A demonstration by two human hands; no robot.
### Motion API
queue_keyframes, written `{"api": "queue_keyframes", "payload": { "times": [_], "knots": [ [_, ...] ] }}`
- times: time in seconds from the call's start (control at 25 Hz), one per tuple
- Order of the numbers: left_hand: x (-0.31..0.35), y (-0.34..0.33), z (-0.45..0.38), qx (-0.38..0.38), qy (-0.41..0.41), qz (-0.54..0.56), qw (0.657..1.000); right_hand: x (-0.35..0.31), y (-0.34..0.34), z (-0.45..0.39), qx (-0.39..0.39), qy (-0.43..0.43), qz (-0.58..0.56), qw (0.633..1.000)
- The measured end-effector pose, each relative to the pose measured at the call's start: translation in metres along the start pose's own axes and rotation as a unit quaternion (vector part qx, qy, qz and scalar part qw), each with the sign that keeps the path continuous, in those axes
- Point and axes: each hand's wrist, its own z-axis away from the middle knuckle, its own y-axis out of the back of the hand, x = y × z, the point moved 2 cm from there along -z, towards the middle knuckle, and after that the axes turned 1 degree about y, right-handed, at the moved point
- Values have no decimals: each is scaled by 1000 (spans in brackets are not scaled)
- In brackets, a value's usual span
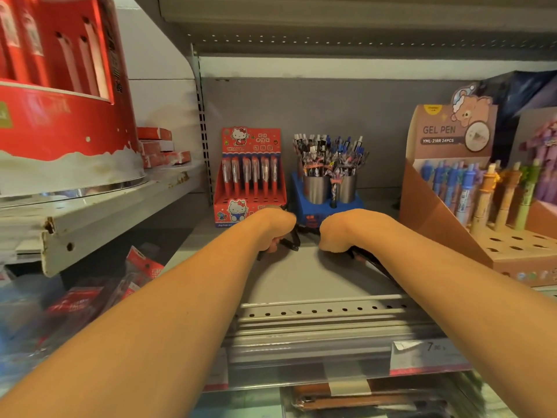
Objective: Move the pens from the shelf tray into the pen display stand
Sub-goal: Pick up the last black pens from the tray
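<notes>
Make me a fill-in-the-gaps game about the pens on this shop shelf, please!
1. The steel cups full of pens sit on a ____ stand.
2. The brown box with a teddy bear says "____ PEN".
3. The Hello Kitty pen box is coloured ____.
4. The left hand and right hand both hold ____ pens.

Missing words: blue; GEL; red; dark

Just behind the left hand stands a red cardboard box of pens with a white cat picture [249, 176]. Far off to the left of both hands, higher up, sits a big round red tub with slots [60, 86], and beside it is a small pile of flat red and white boxes [162, 146]. To the right of the right hand is a brown cardboard box with a teddy bear and the words GEL PEN [452, 137], full of blue and tan pens.
</notes>
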Motion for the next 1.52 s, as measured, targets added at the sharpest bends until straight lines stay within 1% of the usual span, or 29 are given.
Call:
{"api": "queue_keyframes", "payload": {
  "times": [0.12, 0.2, 0.28, 0.36, 0.4, 0.48, 0.56, 0.6, 0.68, 0.76, 0.88, 0.96, 1.0, 1.04, 1.08, 1.12, 1.2, 1.24, 1.28, 1.32, 1.36, 1.4, 1.44, 1.52],
  "knots": [
    [2, -1, 4, -18, 16, 77, 997, 11, 9, 7, 40, 2, -75, 996],
    [4, -1, 9, -33, 24, 133, 990, 14, 13, 10, 60, 13, -147, 987],
    [8, -1, 10, -48, 30, 171, 984, 11, 16, 11, 84, 36, -209, 974],
    [10, 0, 10, -68, 31, 211, 975, 3, 17, 12, 97, 74, -281, 952],
    [11, 0, 11, -73, 33, 243, 967, -2, 16, 12, 104, 97, -297, 944],
    [13, 3, 10, -55, 32, 301, 952, -10, 16, 12, 125, 136, -281, 942],
    [15, 9, 10, -15, 30, 331, 943, -13, 16, 10, 155, 157, -273, 936],
    [16, 13, 10, -1, 32, 346, 938, -15, 17, 9, 176, 167, -287, 927],
    [20, 16, 13, -1, 32, 388, 921, -20, 18, 8, 214, 188, -336, 898],
    [24, 19, 16, -5, 29, 419, 908, -23, 20, 9, 222, 213, -415, 857],
    [27, 24, 13, 31, 2, 452, 891, -21, 20, 9, 194, 225, -535, 791],
    [28, 23, 14, 31, -8, 486, 874, -17, 21, 7, 211, 200, -575, 765],
    [29, 21, 15, 18, -18, 499, 866, -14, 23, 5, 236, 171, -588, 754],
    [29, 18, 16, 0, -28, 505, 863, -8, 26, 2, 271, 134, -606, 736],
    [30, 14, 18, -19, -37, 505, 862, -1, 28, -1, 306, 99, -638, 700],
    [31, 9, 22, -44, -50, 498, 865, 6, 31, -4, 333, 78, -686, 642],
    [35, -1, 31, -106, -84, 453, 881, 20, 35, -6, 354, 79, -788, 498],
    [37, -6, 35, -139, -101, 413, 894, 26, 35, -7, 358, 82, -817, 444],
    [39, -10, 39, -170, -115, 372, 905, 30, 35, -8, 358, 82, -837, 404],
    [39, -13, 41, -192, -125, 338, 913, 32, 35, -8, 350, 82, -856, 373],
    [38, -14, 43, -202, -133, 309, 920, 33, 35, -8, 332, 82, -873, 348],
    [38, -13, 44, -198, -141, 284, 928, 33, 35, -8, 313, 81, -885, 335],
    [36, -12, 44, -187, -149, 263, 935, 32, 36, -8, 305, 77, -887, 339],
    [36, -10, 43, -163, -175, 248, 939, 30, 39, -4, 318, 71, -871, 369]
  ]
}}
